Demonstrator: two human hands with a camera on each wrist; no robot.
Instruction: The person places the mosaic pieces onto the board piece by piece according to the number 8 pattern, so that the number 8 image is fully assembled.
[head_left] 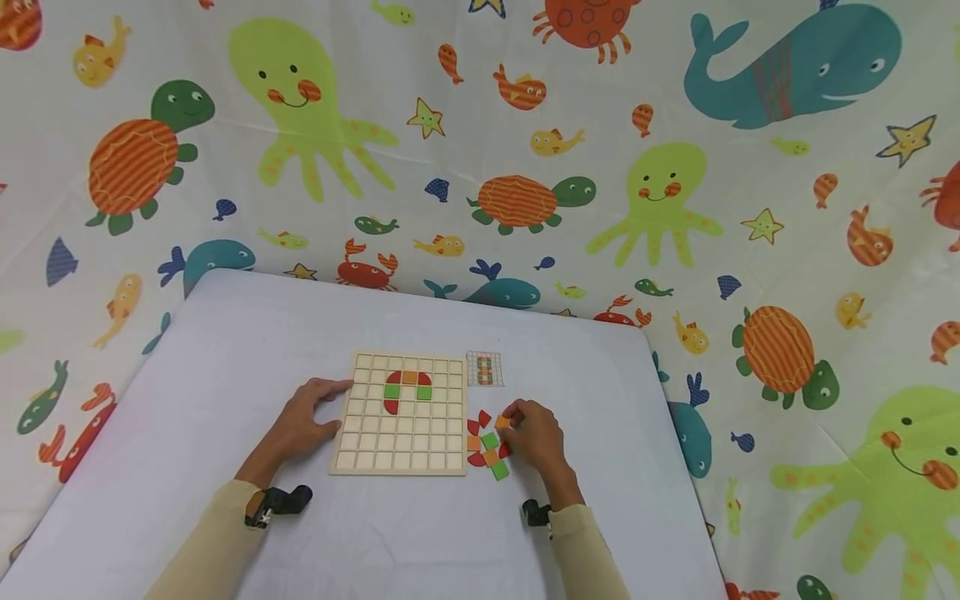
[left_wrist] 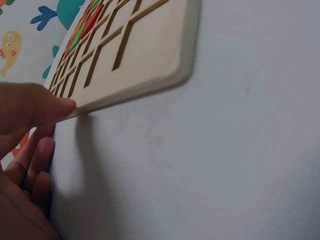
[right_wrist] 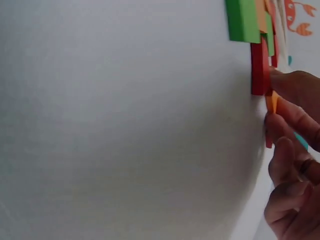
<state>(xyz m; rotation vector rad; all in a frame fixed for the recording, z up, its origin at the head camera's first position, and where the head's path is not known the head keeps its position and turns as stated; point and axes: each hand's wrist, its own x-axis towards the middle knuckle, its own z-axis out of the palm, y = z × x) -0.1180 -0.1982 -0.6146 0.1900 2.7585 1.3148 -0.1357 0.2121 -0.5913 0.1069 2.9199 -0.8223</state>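
Observation:
A wooden grid board (head_left: 371,444) lies on the table. Near its top, red quarter-round pieces, an orange square and two green squares (head_left: 424,392) sit in the cells. My left hand (head_left: 303,419) touches the board's left edge with thumb and index finger; the thumb (left_wrist: 60,107) rests against its side in the left wrist view. Right of the board, my right hand (head_left: 536,435) pinches an orange square tile (head_left: 503,422) between thumb and fingers. That orange tile (right_wrist: 272,102) is partly hidden by the fingers in the right wrist view.
Loose red, orange and green tiles (head_left: 490,442) lie between the board and my right hand. A small pattern card (head_left: 485,368) with a grid lies beyond them, beside the board's upper right. A sea-animal curtain (head_left: 480,125) hangs behind the white table (head_left: 390,533).

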